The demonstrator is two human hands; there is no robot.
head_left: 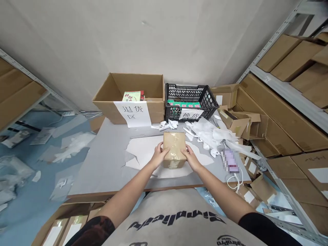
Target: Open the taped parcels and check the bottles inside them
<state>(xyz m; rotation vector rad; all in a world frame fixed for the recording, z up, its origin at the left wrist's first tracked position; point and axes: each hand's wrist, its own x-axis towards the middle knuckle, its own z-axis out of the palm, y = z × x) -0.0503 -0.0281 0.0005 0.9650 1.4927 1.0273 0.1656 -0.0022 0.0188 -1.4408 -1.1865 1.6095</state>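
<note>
A small brown cardboard box (174,147), sealed with clear tape, rests on the grey table (107,160) in front of me. My left hand (160,154) grips its left side, fingers curled over the top edge. My right hand (191,157) holds the right side the same way. Both hands press the box between them.
At the back stand an open cardboard carton (120,89) with a paper sign and a black plastic crate (205,99) with green packs. Torn white paper (212,135) and a phone (231,160) with a white cable lie to the right. Shelves with flat cartons flank both sides.
</note>
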